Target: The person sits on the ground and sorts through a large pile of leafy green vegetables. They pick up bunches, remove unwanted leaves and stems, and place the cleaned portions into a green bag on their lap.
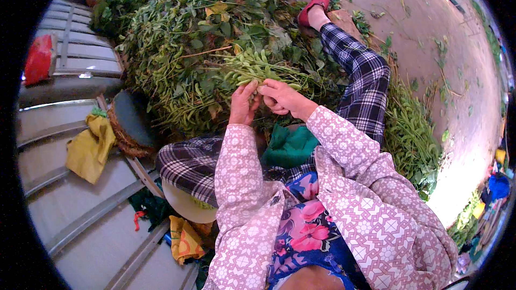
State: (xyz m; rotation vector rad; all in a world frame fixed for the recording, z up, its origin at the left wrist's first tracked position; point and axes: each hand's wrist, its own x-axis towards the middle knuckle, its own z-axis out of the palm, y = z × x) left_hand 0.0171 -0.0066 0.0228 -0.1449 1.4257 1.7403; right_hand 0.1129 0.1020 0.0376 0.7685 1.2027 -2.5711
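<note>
Both hands meet over the front of a large heap of leafy bean plants (177, 56). A bunch of green bean pods on stems (250, 64) lies just beyond my fingertips. My left hand (244, 102) has its thumb and fingers pinched together at the near end of the bunch; what sits between them is mostly hidden. My right hand (286, 98) reaches in from the right, its fingertips touching the pods next to my left hand, its other fingers curled. Below the hands, a green cloth or net bag (290, 145) lies between my legs.
More podded stems (411, 129) lie right of my bent leg. At the left, a yellow cloth (94, 145) hangs by a ribbed metal wall (76, 209), near a round dark object with a fibrous rim (131, 119). A pale container (187, 203) stands by my left knee.
</note>
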